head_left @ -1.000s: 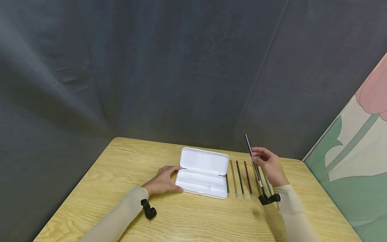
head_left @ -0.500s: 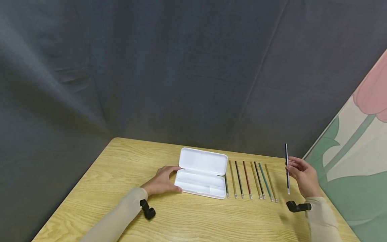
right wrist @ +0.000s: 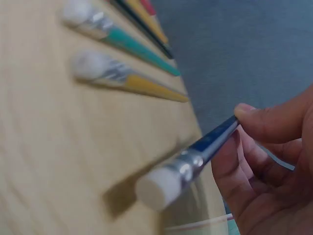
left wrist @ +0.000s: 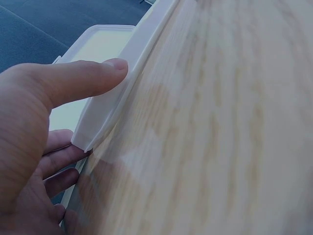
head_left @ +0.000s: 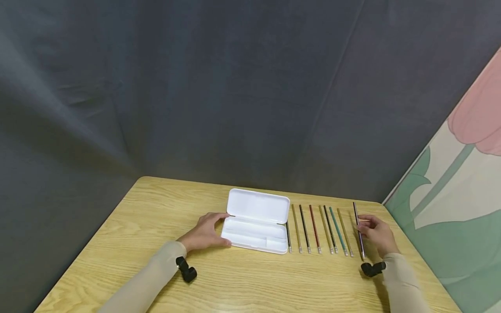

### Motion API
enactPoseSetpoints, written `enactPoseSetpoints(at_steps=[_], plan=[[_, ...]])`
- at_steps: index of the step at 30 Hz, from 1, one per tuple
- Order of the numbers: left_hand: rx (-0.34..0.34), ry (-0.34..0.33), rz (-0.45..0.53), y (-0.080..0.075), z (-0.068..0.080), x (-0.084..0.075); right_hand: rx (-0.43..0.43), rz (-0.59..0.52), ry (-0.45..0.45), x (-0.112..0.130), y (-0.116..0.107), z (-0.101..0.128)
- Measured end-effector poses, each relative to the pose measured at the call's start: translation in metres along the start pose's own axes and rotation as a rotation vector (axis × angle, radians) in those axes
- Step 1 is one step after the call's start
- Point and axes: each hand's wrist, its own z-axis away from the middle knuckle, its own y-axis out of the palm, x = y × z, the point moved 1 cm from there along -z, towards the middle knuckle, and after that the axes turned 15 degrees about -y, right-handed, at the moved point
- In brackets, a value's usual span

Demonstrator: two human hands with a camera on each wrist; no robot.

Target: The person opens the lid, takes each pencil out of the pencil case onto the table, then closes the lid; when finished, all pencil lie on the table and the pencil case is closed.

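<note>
At the left end of an open white pencil case (head_left: 258, 206), my left hand (head_left: 203, 232) grips it. In the left wrist view the thumb (left wrist: 93, 78) lies along its front wall and the fingers reach around the end. My right hand (head_left: 376, 237) pinches a dark blue pencil (head_left: 359, 237) between thumb and fingers, at the right end of a row of pencils. The white eraser (right wrist: 159, 188) points toward the wrist, close over the table with a shadow beside it. Nearest on its left lies a yellow pencil (right wrist: 151, 88), then a teal pencil (right wrist: 142, 51).
Several pencils, among them a red pencil (head_left: 315, 228), lie side by side right of the case, erasers toward the person. The case has a small divided compartment (head_left: 275, 243) at its front right. A grey curtain (head_left: 250, 95) hangs behind the wooden table (head_left: 250, 282).
My right hand has carried the blue pencil from above the row out to its right end and lowered it toward the table. The left hand stays on the case; the view has shifted slightly.
</note>
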Motion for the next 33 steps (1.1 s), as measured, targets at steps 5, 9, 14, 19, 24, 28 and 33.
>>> enactPoseSetpoints(at_steps=[5, 9, 14, 19, 24, 28, 33], plan=[[0.003, 0.001, 0.001, 0.0, 0.001, 0.0, 0.069, 0.255, 0.004, -0.009, 0.01, -0.002], [0.013, -0.013, 0.004, 0.001, 0.002, -0.001, 0.101, 0.37, -0.004, -0.011, 0.013, -0.003], [0.007, -0.008, 0.0, 0.001, 0.002, -0.001, 0.121, 0.435, -0.036, -0.007, 0.015, -0.006], [0.007, -0.003, 0.01, -0.001, 0.001, -0.002, 0.145, 0.489, -0.054, -0.003, 0.017, -0.01], [0.011, -0.008, 0.009, -0.002, 0.001, -0.002, 0.139, 0.472, -0.019, 0.001, 0.019, -0.012], [0.017, -0.01, 0.012, -0.002, 0.002, -0.003, 0.138, 0.456, -0.003, 0.002, 0.019, -0.013], [0.021, -0.007, 0.005, -0.001, 0.003, -0.003, 0.111, 0.454, -0.019, 0.006, 0.018, -0.013]])
